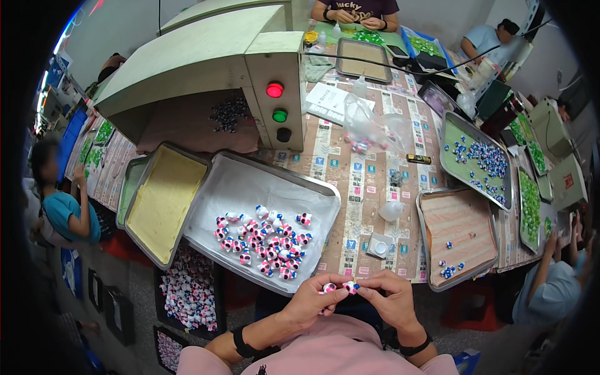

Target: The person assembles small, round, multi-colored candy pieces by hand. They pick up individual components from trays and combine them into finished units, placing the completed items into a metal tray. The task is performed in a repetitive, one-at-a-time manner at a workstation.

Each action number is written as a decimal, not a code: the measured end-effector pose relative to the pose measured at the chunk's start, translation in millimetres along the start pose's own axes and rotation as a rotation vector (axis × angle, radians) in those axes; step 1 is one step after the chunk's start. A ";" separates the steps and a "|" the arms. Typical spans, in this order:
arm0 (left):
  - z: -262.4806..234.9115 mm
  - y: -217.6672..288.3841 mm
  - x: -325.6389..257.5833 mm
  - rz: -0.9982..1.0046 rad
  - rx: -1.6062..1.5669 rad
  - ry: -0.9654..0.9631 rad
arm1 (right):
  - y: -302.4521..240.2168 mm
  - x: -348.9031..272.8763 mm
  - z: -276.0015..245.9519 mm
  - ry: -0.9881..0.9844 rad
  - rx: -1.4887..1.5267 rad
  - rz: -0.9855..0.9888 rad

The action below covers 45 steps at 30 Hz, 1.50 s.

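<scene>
My left hand (310,301) is closed around a small white-and-pink figure (329,288), held near the table's front edge. Between the fingertips of both hands sits a second small figure (350,287), white with a blue part on its right side. My right hand (392,301) pinches that blue side with thumb and forefinger. Just left of my hands, a metal tray (219,187) lined with white paper holds many similar white, pink and blue figures (265,240). To the right, a tray with a pinkish lining (459,219) carries several small blue-and-white pieces (451,271).
A large metal machine (275,69) with lit buttons stands at the back left. A yellow-lined tray (165,194) overlaps the white one. A white squeeze bottle (392,211), a small square dish (378,245) and a plastic bag (362,125) lie ahead. Co-workers sit around the table.
</scene>
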<state>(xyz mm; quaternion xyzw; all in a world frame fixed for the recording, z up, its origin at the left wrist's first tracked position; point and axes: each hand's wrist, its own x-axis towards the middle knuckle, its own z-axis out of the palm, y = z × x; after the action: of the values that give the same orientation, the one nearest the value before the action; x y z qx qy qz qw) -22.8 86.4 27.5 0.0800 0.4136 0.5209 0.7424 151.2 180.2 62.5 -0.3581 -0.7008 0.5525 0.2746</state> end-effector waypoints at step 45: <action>-14.0 57.5 -26.4 0.056 -0.152 -0.103 | 53.1 5.9 -95.5 0.349 0.183 0.202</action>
<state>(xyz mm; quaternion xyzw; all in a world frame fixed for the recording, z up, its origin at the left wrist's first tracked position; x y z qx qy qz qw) -76.3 85.4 64.0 0.0618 0.3317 0.5665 0.7518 232.7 247.2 33.6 -0.4904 -0.5502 0.5680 0.3664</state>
